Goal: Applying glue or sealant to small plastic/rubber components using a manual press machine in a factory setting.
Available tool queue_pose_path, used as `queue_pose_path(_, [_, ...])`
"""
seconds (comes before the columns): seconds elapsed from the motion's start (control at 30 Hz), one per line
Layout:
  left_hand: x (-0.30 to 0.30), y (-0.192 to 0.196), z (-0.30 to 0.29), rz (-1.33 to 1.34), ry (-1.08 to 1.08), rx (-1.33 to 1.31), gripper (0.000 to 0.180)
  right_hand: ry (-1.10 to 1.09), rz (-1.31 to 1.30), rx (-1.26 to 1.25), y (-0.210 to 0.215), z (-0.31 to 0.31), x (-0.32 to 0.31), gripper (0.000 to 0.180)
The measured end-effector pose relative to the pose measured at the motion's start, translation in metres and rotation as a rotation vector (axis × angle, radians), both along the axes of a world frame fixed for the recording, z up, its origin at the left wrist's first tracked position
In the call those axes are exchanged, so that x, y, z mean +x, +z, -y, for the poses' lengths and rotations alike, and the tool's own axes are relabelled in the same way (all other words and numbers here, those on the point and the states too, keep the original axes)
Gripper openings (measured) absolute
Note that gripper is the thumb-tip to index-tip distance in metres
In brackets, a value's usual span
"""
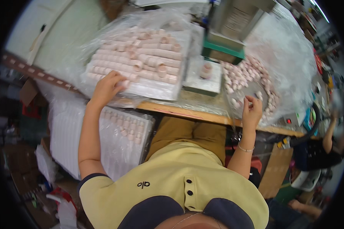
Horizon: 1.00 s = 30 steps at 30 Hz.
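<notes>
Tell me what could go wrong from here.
The left hand is right beside the rows of pink pieces, so a nudge might roll some out of line. Some of the loose pink pieces lie near the wooden table edge; the right hand, close by, might knock a few off.

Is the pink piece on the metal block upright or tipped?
Upright: the pink piece stands on end on the metal block, round end up.

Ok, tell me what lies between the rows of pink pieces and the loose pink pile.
In the head view, a metal block bearing one pink piece, and a grey-and-green machine.
</notes>
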<state>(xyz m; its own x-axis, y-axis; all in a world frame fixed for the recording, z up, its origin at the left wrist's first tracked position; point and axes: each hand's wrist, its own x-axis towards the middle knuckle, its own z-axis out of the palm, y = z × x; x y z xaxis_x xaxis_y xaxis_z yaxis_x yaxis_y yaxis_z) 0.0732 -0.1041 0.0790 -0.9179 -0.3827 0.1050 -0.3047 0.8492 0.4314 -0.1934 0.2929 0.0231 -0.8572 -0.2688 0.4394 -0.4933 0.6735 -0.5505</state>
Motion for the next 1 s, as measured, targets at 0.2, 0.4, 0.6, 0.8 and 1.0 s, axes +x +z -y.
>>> queue_pose_path(0.2, [-0.002, -0.006, -0.02, 0.07, -0.057, -0.128, 0.034, 0.082, 0.114, -0.01, -0.023, -0.028, -0.019, 0.01])
queue_pose_path(0.4, [-0.008, 0.005, -0.031, 0.093, -0.003, -0.142, 0.035, 0.156, 0.001, 0.141, -0.016, -0.019, -0.019, 0.02])
queue_pose_path(0.6, [-0.044, 0.007, -0.094, -0.098, -0.177, 0.312, 0.043, 0.36, -0.03, 0.314, -0.018, -0.021, -0.044, 0.03])
queue_pose_path(0.8, [-0.116, -0.019, -0.175, -0.147, -0.237, 1.083, 0.032, 0.262, -0.026, -0.001, -0.023, -0.018, -0.036, 0.025])
queue_pose_path(1.0, [-0.155, -0.047, -0.175, -0.186, -0.287, 1.476, 0.017, 0.597, 0.23, -0.437, 0.034, 0.034, 0.012, 0.026])
